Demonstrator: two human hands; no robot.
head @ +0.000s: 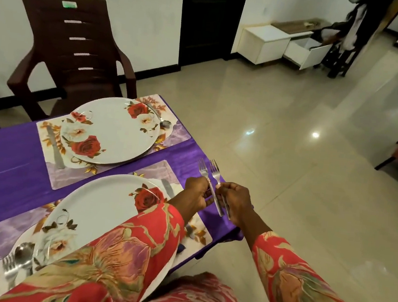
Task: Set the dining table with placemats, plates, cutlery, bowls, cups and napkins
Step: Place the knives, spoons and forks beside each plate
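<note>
I see L hand (197, 191) pinching fork A (204, 176), R hand (233, 199) pinching fork B (215, 175); both forks tines-up over table (6, 153) corner, just beside near plate (102, 209); far plate (113, 128) on mat (175, 130) beyond.

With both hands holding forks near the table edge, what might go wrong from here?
1. The two forks are pinched in the left hand and right hand right over the table's edge, beside bare floor; a slip would likely drop one.
2. The left sleeve drapes across the near plate, so moving the arm could nudge it.
</note>
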